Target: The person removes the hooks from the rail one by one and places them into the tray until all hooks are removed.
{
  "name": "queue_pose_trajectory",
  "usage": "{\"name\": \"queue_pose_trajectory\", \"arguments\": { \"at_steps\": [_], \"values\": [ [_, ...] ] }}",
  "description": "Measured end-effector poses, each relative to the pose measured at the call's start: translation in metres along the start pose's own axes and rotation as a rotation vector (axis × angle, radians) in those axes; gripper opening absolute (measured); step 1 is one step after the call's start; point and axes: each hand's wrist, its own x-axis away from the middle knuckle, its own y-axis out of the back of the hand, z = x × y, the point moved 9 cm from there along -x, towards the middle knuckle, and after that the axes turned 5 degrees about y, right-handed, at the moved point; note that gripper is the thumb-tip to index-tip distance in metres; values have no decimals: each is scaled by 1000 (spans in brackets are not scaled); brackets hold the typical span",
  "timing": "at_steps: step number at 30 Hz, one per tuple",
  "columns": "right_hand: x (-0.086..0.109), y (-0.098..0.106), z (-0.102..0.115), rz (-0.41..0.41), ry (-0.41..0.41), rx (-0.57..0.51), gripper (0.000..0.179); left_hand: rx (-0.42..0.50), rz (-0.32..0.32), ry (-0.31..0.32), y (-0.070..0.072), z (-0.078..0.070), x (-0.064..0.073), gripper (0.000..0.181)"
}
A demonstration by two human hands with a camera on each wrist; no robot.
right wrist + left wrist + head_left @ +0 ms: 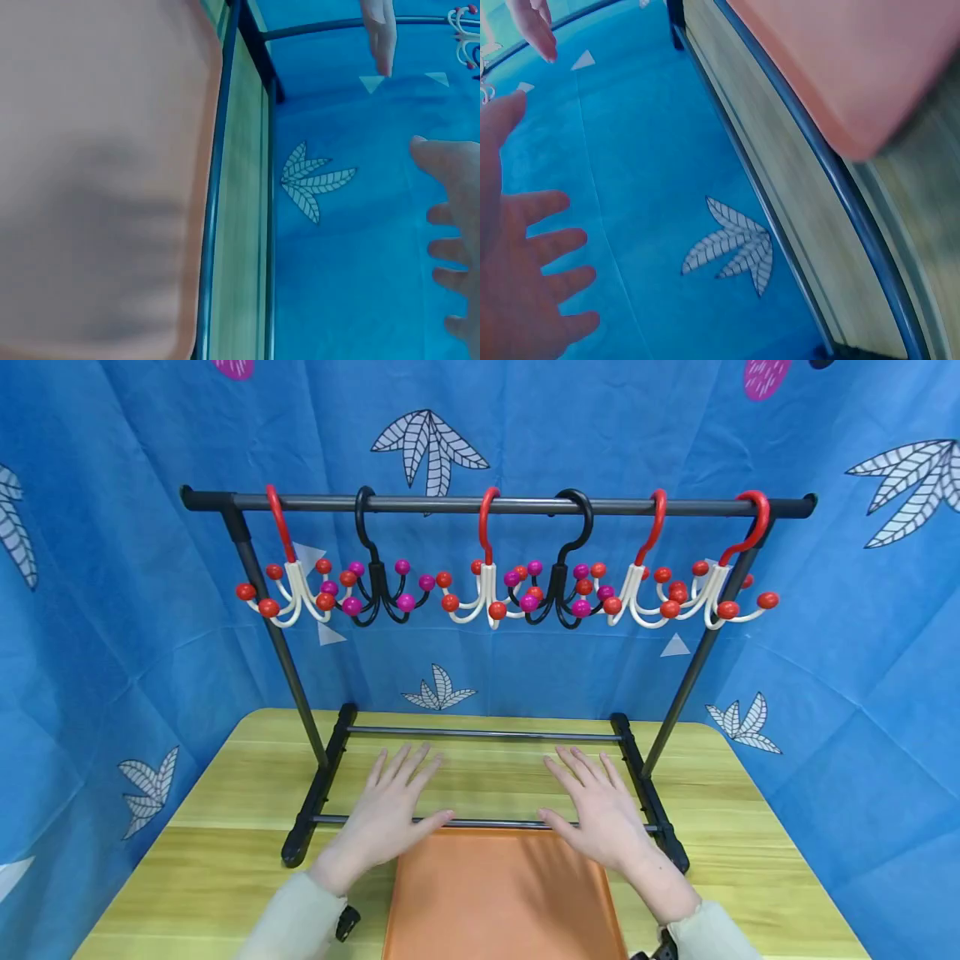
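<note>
My left hand (390,810) is held out flat with its fingers spread, over the left part of the rack's base. On the other side my right hand (596,806) does the same, thumb pointing inward. Neither hand holds anything. Between and below them lies an orange tray (502,902), with a hand's shadow across its right part. Beyond the hands stands a dark metal rack (427,505). From its top bar hang several octopus-shaped hooks: white ones with red balls, such as the leftmost hanger (298,593), and black ones with magenta balls, such as the black hanger (379,589).
The rack's black feet (300,835) stand on a wooden table (225,827), joined by two low crossbars (480,732). A blue curtain (480,677) with leaf prints hangs close behind and around the table.
</note>
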Motion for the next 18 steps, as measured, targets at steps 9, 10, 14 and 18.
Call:
{"name": "queue_pose_trajectory", "arguments": {
  "at_steps": [9,10,14,18],
  "values": [
    [-2,41,-16,-283,61,22,25,0,-141,34,34,36,-5,54],
    [-3,47,-18,-317,72,19,22,6,-157,42,39,40,-6,51],
    [-6,66,-26,-410,101,24,15,43,-276,72,65,60,-9,39],
    [-11,85,-36,-454,104,32,13,104,-432,125,90,82,-8,29]
  ]
}}
